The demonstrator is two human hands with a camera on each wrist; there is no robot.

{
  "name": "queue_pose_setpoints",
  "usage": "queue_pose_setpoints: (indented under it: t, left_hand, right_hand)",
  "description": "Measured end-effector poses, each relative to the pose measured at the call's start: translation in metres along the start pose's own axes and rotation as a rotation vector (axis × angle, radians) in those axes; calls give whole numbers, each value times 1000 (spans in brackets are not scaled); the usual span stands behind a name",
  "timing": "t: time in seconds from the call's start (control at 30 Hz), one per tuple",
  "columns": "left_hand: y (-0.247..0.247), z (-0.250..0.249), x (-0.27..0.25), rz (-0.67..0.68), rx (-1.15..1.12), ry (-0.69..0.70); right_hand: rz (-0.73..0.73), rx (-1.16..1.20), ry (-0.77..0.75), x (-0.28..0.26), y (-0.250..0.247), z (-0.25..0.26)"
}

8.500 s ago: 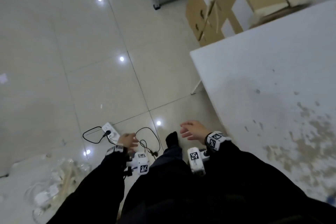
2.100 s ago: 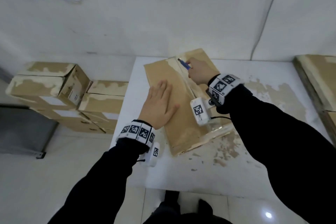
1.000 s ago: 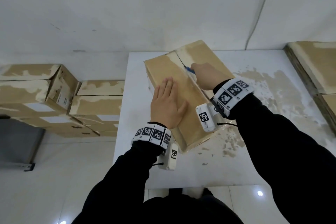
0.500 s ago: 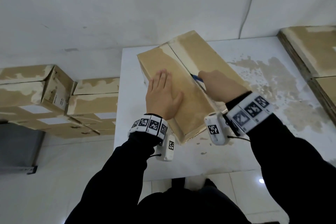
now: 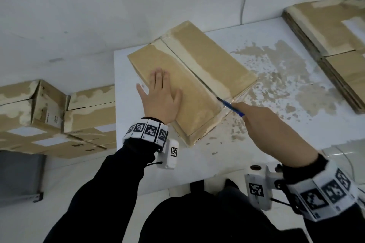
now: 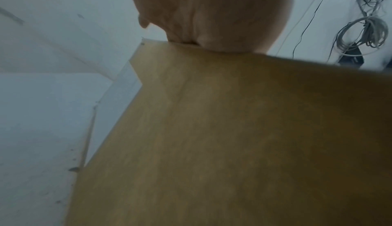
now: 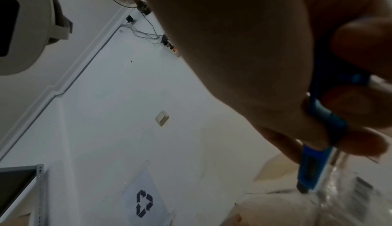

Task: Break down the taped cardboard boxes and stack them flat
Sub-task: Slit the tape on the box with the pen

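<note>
A taped brown cardboard box (image 5: 209,59) lies on the white table (image 5: 237,154), its centre seam slit along the tape. My left hand (image 5: 161,94) presses flat on the box's left flap, fingers straight; the left wrist view shows the palm (image 6: 212,11) on the cardboard (image 6: 212,137). My right hand (image 5: 266,126) grips a blue box cutter (image 5: 230,106), whose blade tip sits at the near end of the seam. In the right wrist view the fingers curl round the blue cutter (image 7: 318,145) above the clear tape.
Flattened cardboard (image 5: 335,41) is stacked at the table's right. Several taped boxes (image 5: 55,116) are piled on the floor to the left, beside a grey metal cabinet (image 5: 17,177). Worn brown patches mark the tabletop. A white wall (image 5: 118,6) backs the table.
My right hand has drawn the cutter along the seam from the far end to the box's near edge. My left hand stayed pressed on the left flap.
</note>
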State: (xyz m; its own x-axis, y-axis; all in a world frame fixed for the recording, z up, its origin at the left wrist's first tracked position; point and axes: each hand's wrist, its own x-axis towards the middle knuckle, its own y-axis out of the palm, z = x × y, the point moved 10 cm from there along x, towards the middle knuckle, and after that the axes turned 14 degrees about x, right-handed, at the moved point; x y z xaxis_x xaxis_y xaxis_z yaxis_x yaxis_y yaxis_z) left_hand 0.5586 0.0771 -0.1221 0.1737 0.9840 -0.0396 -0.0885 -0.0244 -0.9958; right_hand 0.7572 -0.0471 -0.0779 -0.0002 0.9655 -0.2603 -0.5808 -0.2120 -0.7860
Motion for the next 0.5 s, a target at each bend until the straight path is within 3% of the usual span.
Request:
queue_pose_setpoints:
  t: [0.07, 0.2, 0.23, 0.33, 0.5]
  left_hand:
    - [-13, -12, -2, -43, 69, 87]
    - [-37, -84, -33, -207, -136, 690]
    - [-37, -93, -39, -214, -140, 758]
    - [-33, -102, -32, -172, -83, 789]
    - [-42, -111, -26, -206, -65, 907]
  right_hand:
    - [-54, 38, -8, -11, 2, -2]
    - [-58, 181, 16, -20, 6, -18]
    - [-52, 259, 32, -20, 6, -23]
    - [-46, 397, 34, -21, 1, -31]
    - [-76, 262, 26, -23, -1, -26]
